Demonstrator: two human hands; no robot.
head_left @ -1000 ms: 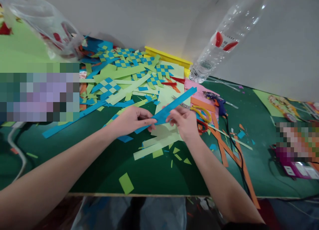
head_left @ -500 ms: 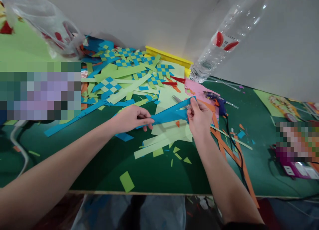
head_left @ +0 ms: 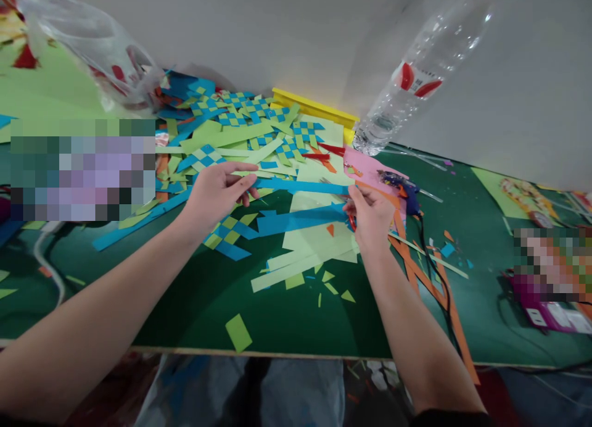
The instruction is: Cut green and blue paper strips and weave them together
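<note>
My left hand (head_left: 217, 191) pinches the left end of a long blue paper strip (head_left: 296, 186) held just above the green table (head_left: 287, 319). My right hand (head_left: 371, 215) pinches the strip's right end, fingers closed. A second blue strip (head_left: 300, 219) lies below it and runs from my right fingers to a small blue and green woven piece (head_left: 230, 230) on the table. Light green paper sheets (head_left: 309, 245) lie under both strips. A bit of red scissor handle (head_left: 352, 222) shows beside my right hand.
A heap of woven blue-green squares and loose strips (head_left: 240, 115) fills the back left. A clear plastic bottle (head_left: 416, 75), a yellow tray (head_left: 314, 107), a glue gun (head_left: 400, 183) with black cable, and orange strips (head_left: 419, 269) lie to the right. A clear plastic bag (head_left: 97, 53) sits far left.
My left hand moved up and left, pulling the upper blue strip away from the lower one. The woven piece now shows on the table. My right hand stayed about where it was.
</note>
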